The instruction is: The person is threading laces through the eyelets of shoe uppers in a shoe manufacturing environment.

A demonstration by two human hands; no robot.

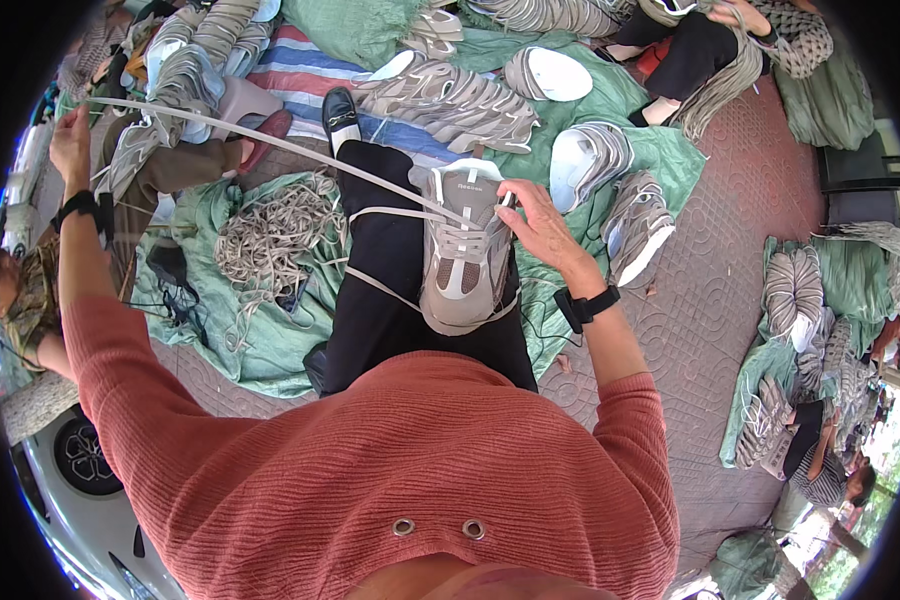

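Observation:
A grey-beige shoe upper [460, 265] lies across my black-trousered lap, its tongue pointing away from me. Pale lace is threaded through several of its eyelets. My left hand [70, 150] is raised far out to the left, fingers closed on the end of a shoelace [300, 153]. That lace runs taut in a long slanting line back to the shoe upper. My right hand [542, 222] pinches the upper's right collar edge between thumb and fingers. Another length of lace trails loosely from the upper over my thigh.
Loose laces [270, 235] are heaped on a green sheet [250, 350] to the left. Beyond my lap lie a row of shoe uppers [455, 105] and smaller stacks [595, 160]. People sit close by at left and far right. A car [85, 520] stands lower left.

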